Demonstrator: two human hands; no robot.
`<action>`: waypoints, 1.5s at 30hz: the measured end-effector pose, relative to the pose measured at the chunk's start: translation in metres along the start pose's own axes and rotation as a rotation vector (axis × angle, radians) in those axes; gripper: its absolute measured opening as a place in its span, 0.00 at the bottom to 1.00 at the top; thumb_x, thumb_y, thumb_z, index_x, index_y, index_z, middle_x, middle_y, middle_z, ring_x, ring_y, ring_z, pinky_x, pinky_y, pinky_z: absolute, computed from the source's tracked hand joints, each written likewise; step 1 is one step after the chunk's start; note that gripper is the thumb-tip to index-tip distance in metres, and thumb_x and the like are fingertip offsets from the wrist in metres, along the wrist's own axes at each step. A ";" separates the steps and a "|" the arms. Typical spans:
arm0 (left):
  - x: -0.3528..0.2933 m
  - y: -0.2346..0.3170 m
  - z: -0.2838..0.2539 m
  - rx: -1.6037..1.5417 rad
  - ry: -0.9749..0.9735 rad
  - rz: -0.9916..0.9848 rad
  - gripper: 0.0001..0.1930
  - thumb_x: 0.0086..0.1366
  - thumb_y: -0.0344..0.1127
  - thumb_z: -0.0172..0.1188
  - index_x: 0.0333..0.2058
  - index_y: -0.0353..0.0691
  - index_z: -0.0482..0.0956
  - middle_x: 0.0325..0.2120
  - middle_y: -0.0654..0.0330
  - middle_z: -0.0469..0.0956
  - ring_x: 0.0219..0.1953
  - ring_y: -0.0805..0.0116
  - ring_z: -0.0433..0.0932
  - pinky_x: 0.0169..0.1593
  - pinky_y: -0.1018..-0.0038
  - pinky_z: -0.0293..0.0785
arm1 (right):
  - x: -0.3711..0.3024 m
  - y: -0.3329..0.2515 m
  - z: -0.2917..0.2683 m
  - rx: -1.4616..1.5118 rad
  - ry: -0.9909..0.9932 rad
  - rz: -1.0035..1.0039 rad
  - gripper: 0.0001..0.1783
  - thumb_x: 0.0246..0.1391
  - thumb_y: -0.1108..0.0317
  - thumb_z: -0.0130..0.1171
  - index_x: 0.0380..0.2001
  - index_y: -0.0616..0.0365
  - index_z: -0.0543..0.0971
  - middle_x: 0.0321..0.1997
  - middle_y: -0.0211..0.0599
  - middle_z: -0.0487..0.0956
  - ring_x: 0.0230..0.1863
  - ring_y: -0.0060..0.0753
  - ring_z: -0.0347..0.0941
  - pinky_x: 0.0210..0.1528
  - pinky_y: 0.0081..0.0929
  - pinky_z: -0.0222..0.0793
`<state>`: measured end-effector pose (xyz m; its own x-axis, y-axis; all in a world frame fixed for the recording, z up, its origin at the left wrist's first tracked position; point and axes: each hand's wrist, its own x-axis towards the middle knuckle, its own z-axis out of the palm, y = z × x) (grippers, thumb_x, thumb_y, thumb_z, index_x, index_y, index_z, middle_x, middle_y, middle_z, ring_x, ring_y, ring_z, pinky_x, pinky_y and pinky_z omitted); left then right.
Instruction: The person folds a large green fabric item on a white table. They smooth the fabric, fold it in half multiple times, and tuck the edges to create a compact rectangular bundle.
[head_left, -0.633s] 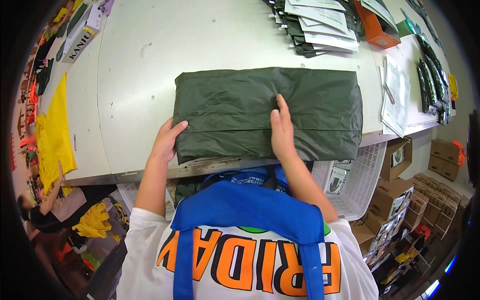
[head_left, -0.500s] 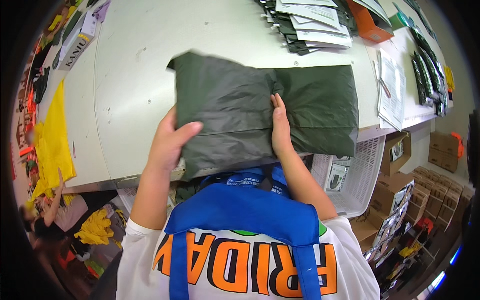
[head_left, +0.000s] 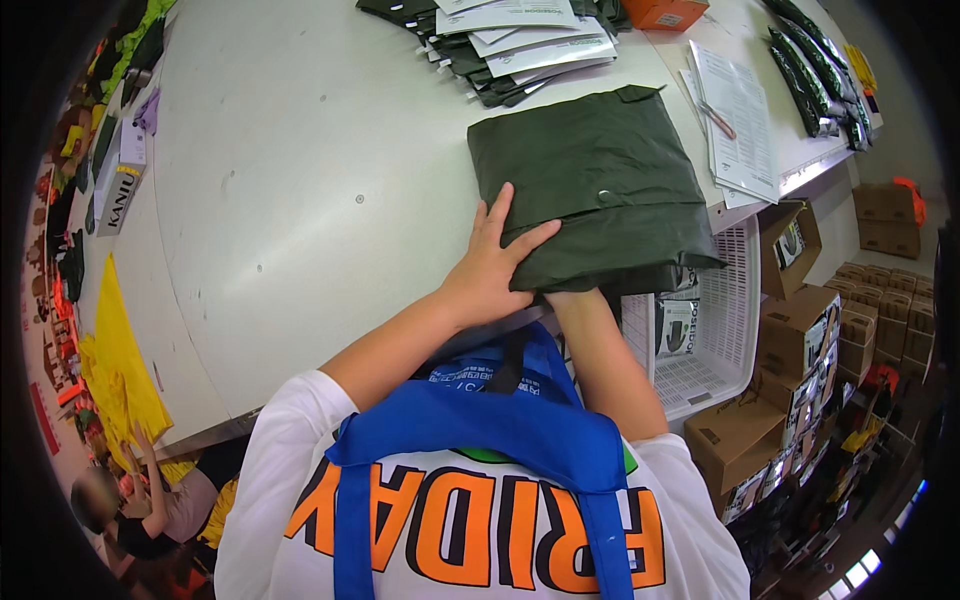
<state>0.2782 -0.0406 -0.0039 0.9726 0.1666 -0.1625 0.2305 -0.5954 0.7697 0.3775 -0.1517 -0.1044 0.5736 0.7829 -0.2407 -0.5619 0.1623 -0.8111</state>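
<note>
A dark green bundle of thin fabric [head_left: 590,160], folded square with a round snap on its upper face, lies at the table's front edge, right of centre. My left hand [head_left: 492,262] rests on its near left corner, thumb and fingers spread over the cloth. Beneath the near edge goes my right hand [head_left: 572,298]; the bundle covers its fingers, so their hold is hidden. More dark green fabric shows under the bundle near the table edge.
Dark green pouches with white printed sheets [head_left: 530,45] are stacked behind. To the right lie papers with a pen [head_left: 735,125] and dark packets [head_left: 810,85]. A white plastic basket [head_left: 735,330] stands below the edge, beside cardboard boxes [head_left: 790,330]. Another person [head_left: 150,500] handles yellow fabric [head_left: 120,360] at left.
The left section of green fabric has been folded over to the right onto the other one. My left hand followed it rightward; my right hand went from between the sections to underneath.
</note>
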 end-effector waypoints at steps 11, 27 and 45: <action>-0.023 -0.051 0.048 -0.918 0.219 -0.301 0.43 0.48 0.20 0.60 0.61 0.48 0.46 0.64 0.51 0.42 0.63 0.51 0.56 0.58 0.55 0.66 | -0.043 -0.188 -0.105 -0.731 0.603 0.091 0.26 0.57 0.53 0.53 0.52 0.61 0.70 0.50 0.39 0.75 0.51 0.33 0.70 0.55 0.23 0.60; -0.061 -0.059 0.014 -1.674 0.366 -0.344 0.40 0.54 0.45 0.67 0.61 0.35 0.57 0.57 0.54 0.64 0.59 0.60 0.63 0.61 0.65 0.60 | -0.022 -0.017 0.089 0.073 0.306 0.299 0.36 0.55 0.63 0.59 0.63 0.58 0.55 0.59 0.38 0.64 0.59 0.39 0.62 0.60 0.40 0.60; -0.108 -0.079 -0.033 -1.933 0.297 -0.449 0.23 0.57 0.33 0.58 0.50 0.29 0.69 0.44 0.50 0.77 0.46 0.60 0.78 0.53 0.63 0.74 | 0.080 -0.092 0.042 -0.372 0.004 0.679 0.33 0.52 0.53 0.61 0.51 0.70 0.69 0.48 0.46 0.77 0.47 0.34 0.74 0.51 0.29 0.71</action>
<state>0.1541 0.0145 -0.0262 0.7848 0.2555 -0.5646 -0.1192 0.9563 0.2670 0.4497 -0.0790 -0.0264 0.1776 0.6367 -0.7504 -0.5547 -0.5651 -0.6108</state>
